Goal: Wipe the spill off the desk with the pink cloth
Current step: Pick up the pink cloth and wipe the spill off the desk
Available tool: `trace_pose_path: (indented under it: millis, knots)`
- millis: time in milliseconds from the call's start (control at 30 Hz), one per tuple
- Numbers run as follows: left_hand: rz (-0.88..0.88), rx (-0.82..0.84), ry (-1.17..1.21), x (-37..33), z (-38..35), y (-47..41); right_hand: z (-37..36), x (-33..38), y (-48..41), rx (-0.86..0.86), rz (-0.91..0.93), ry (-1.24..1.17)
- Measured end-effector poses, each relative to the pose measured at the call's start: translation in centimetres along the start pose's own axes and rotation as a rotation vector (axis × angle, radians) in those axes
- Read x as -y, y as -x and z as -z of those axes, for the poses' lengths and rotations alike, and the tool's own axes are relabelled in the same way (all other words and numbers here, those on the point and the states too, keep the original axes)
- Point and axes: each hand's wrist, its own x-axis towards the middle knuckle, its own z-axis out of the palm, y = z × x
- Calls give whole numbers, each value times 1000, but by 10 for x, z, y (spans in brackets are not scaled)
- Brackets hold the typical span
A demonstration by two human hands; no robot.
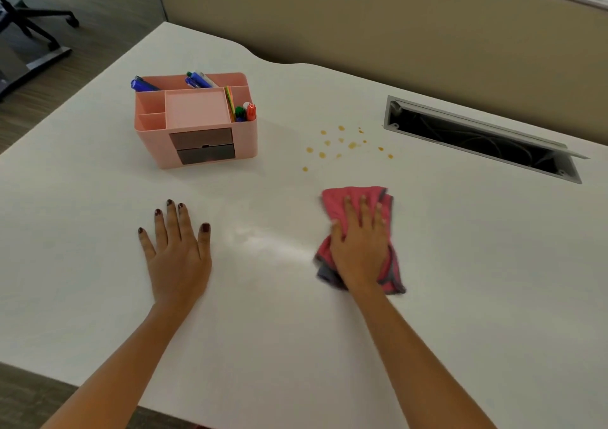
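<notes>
A spill of several small orange-brown drops [345,145] dots the white desk [263,297] right of centre. The pink cloth [335,201], crumpled and edged in grey, lies on the desk just nearer to me than the drops, apart from them. My right hand [360,244] presses flat on top of the cloth with fingers spread and pointing toward the spill. My left hand [176,247] rests palm down on the bare desk to the left, fingers apart, holding nothing.
A pink desk organiser [197,122] with pens, markers and two grey drawers stands at the back left of the spill. An open cable slot [477,139] with a raised grey lid is at the right. A beige partition runs behind the desk; an office chair base stands far left.
</notes>
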Motion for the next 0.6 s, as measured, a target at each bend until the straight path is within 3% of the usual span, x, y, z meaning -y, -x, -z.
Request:
trace_pose_path:
  millis: [200, 333, 433, 600]
  knots:
    - [12, -6, 32, 2, -1, -1, -17, 101, 53, 132, 395, -154]
    - [12, -10, 65, 5, -2, -2, -15, 89, 52, 151, 509, -216]
    - [11, -12, 73, 5, -2, -2, -7, 50, 40, 58, 427, -199]
    - [9, -11, 69, 5, -3, -1, 5, -45, 7, -74, 40, -46]
